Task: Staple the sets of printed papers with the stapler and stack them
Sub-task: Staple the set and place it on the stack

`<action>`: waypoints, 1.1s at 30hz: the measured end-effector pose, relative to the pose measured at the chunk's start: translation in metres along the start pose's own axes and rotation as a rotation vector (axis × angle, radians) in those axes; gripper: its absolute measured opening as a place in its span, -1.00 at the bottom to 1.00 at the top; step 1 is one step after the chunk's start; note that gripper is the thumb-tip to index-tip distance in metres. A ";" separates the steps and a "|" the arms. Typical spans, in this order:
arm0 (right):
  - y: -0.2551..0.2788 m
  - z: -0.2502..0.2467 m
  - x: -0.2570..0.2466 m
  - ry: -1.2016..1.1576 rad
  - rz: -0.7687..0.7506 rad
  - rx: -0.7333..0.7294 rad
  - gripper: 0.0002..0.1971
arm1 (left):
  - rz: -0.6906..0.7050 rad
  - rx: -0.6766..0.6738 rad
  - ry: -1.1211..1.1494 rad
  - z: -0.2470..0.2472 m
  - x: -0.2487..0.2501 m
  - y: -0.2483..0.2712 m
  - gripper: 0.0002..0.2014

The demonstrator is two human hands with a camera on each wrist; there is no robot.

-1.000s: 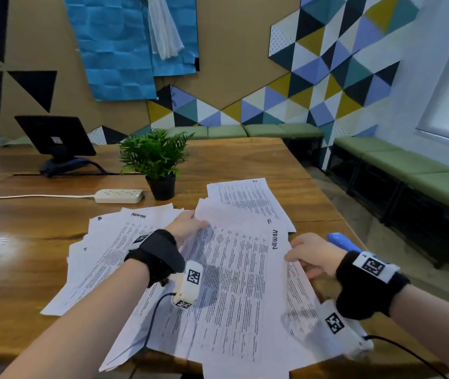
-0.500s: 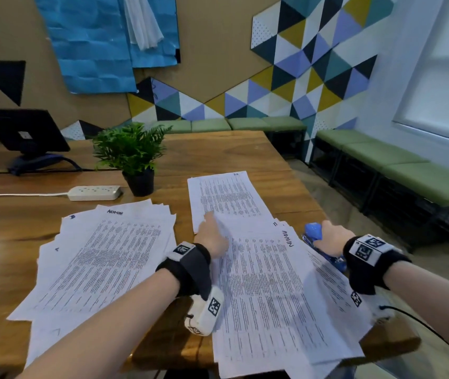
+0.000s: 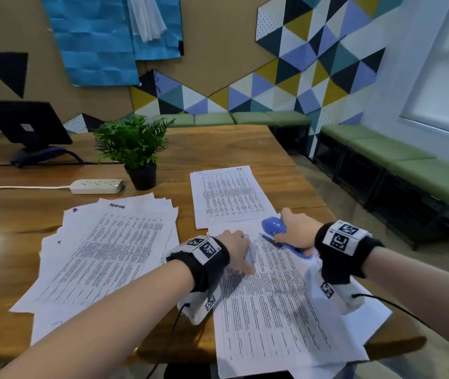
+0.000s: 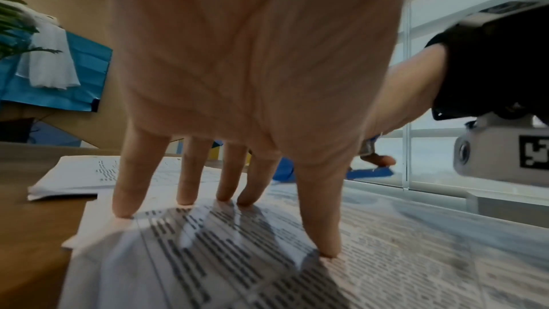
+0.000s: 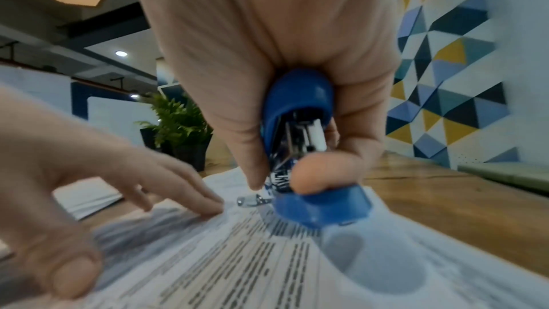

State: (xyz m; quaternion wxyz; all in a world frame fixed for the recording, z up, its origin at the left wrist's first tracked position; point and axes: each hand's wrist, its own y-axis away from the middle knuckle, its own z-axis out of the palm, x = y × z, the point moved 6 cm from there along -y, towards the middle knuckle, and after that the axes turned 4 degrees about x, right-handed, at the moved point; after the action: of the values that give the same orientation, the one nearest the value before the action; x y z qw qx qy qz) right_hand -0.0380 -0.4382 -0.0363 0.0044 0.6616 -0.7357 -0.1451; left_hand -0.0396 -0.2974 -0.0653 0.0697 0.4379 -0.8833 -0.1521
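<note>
Blue stapler (image 5: 300, 149) in R hand (image 3: 298, 228).

Surface (image 3: 245, 149): I note polished, glossy wood.
Stapler (image 3: 274, 227): smooth glossy blue plastic, shiny metal inside.
Papers (image 3: 272, 310): matt white paper.

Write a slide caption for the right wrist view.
Right hand grips a blue stapler over printed papers while the left hand steadies them.

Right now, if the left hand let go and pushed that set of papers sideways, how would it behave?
The papers would probably fan apart rather than slide as one, since the sheets already lie skewed. They look thin and floppy: the near edge overhangs the table. The left hand pressing with spread fingertips suggests they slip easily on the wood.
</note>
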 end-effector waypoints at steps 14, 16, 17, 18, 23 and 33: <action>0.008 0.026 -0.017 0.058 -0.071 0.023 -0.39 | 0.005 -0.078 0.044 0.004 -0.006 0.012 -0.18; 0.009 0.026 -0.018 0.035 -0.051 0.021 -0.39 | 0.001 -0.079 0.037 0.003 -0.005 0.012 -0.18; 0.009 0.026 -0.019 0.031 -0.045 0.026 -0.40 | -0.001 -0.083 0.027 0.003 -0.004 0.012 -0.18; 0.010 0.025 -0.021 0.036 -0.045 0.033 -0.42 | -0.005 -0.089 0.022 0.003 -0.004 0.012 -0.17; 0.010 0.025 -0.025 0.089 -0.053 0.060 -0.52 | -0.015 -0.109 0.002 0.002 -0.003 0.011 -0.14; 0.014 0.028 -0.028 0.074 -0.023 0.095 -0.60 | -0.024 -0.097 -0.008 0.004 -0.005 0.007 -0.13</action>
State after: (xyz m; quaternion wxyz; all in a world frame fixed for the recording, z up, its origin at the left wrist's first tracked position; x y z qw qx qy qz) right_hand -0.0537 -0.4042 -0.0552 -0.0014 0.6744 -0.7334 -0.0856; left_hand -0.0427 -0.2892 -0.0667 0.0855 0.4438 -0.8699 -0.1975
